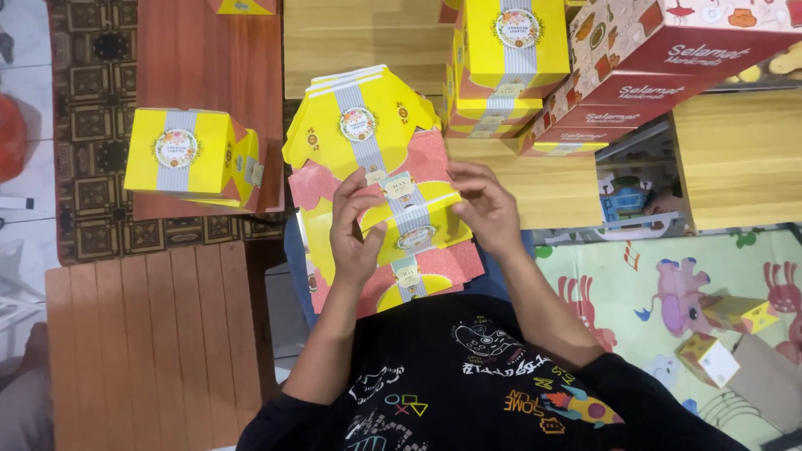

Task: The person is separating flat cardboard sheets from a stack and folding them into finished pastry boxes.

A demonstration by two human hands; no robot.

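The person is folding a flat yellow and pink cardboard box (418, 227) into shape. It sits in the middle of the picture, just above the person's lap. The left hand (355, 230) grips its left edge, thumb on top and fingers under. The right hand (489, 209) pinches its right edge. The hands are apart, one at each side, and both are tight on the card.

I think this is the folding step, with the sides just being bent up. The fold looks like it needs both hands to push evenly, so the flaps meet and the card does not crease in the wrong place.

Now the count. One box is in the hands. Behind it, toward 12 o'clock, lies a pile of flat yellow box sheets (359, 117); I cannot tell how many. At 9 o'clock stands one finished yellow box with a flower sticker (188, 154). At 1 o'clock is a stack of yellow boxes (510, 50), about three. Beside it, at 2 o'clock, are three red and pink boxes (668, 58) stacked and leaning. At 4 o'clock two small toy boxes (735, 313) lie on a green play mat with pink animals (668, 276).
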